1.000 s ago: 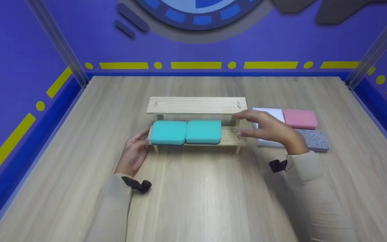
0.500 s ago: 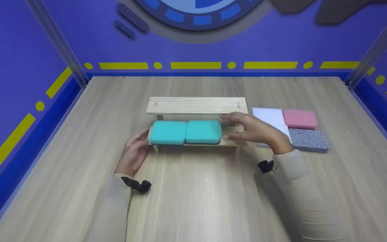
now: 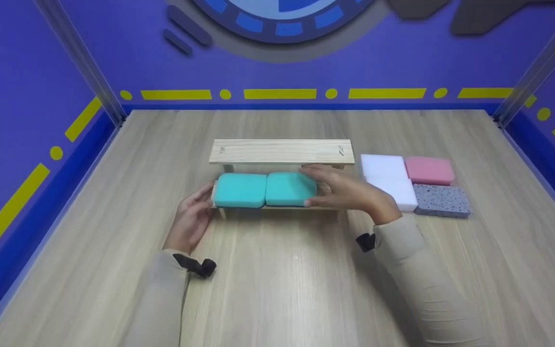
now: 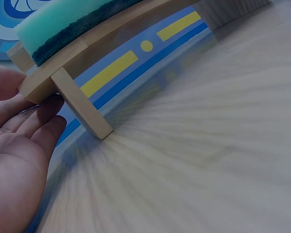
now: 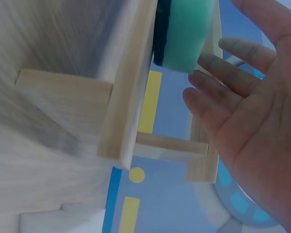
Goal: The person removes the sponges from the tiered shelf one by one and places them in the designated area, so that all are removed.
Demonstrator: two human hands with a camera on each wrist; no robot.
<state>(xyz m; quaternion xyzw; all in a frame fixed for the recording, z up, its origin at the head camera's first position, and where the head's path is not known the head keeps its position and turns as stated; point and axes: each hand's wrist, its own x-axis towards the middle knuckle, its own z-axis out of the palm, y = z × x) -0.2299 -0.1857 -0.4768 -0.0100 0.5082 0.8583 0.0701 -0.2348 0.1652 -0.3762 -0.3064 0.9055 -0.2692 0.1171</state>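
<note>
Evidently just one wood-grain tabletop (image 3: pixel 282 289), bearing one two-tier wooden rack (image 3: pixel 281 152). Two hands at work: with the left hand (image 3: pixel 191 217), gripping the left end of the lower plank (image 4: pixel 89 48) between thumb and fingers; with the right hand (image 3: pixel 350 193), reaching around the right teal scrub sponge (image 3: pixel 291 189), fingers and thumb wide apart, contact impossible to tell. Atop that same plank, beside it, one left teal scrub sponge (image 3: pixel 240 190). Right of the rack, four more: two white foam sponges (image 3: pixel 399 193), one pink sponge (image 3: pixel 430 171), one speckled gray sponge (image 3: pixel 442 200).
</note>
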